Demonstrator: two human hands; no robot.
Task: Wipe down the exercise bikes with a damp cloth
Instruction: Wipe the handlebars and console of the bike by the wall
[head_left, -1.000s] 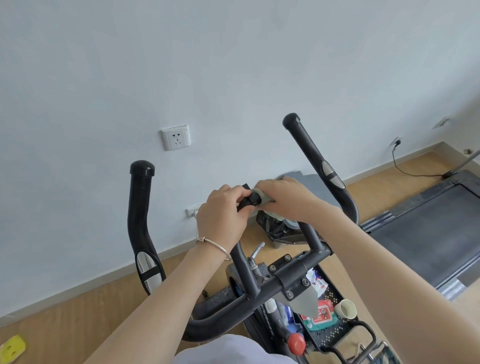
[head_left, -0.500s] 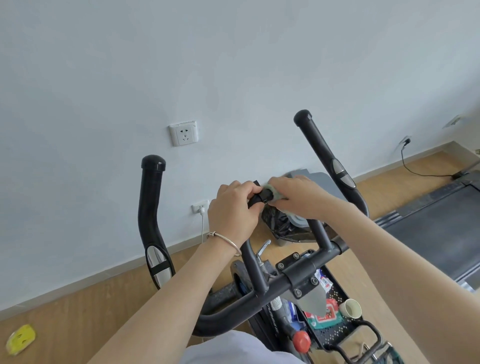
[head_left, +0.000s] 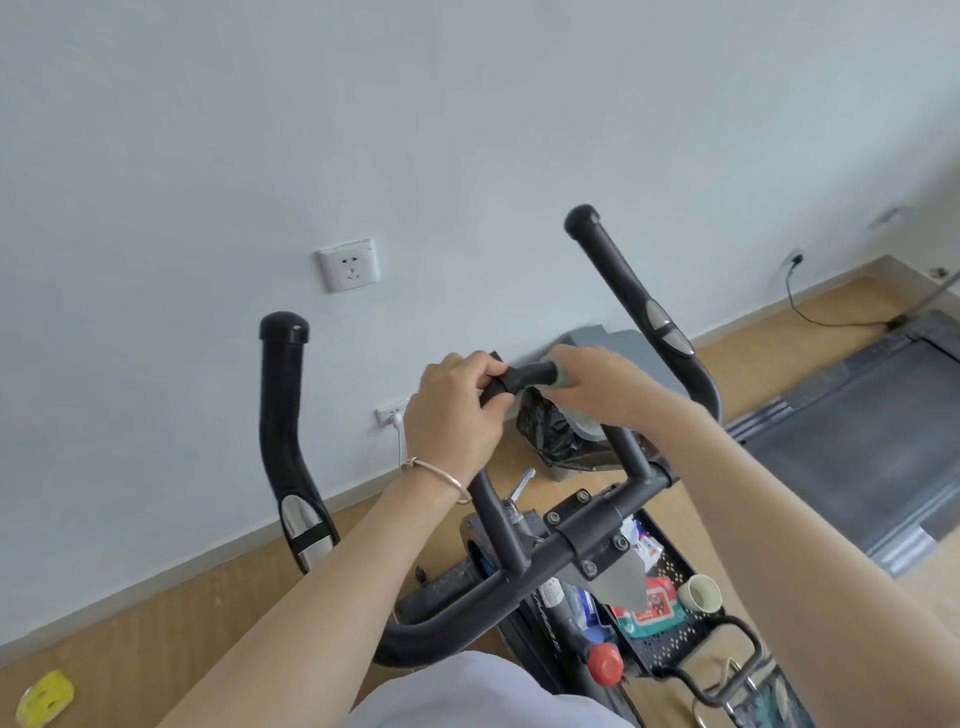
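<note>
The left hand, with a thin bangle at the wrist, had its fingers curled round the left bend of the loop bar at the centre of the exercise bike. The right hand clasped a pale green cloth round the right part of that bar, and more cloth hung just below the hand. Lettering on the frame tube beside the red knob was too blurred to read. Print on a red packet in the near black tray was likewise unreadable. A wall socket sat far left, and a treadmill lay right.
</note>
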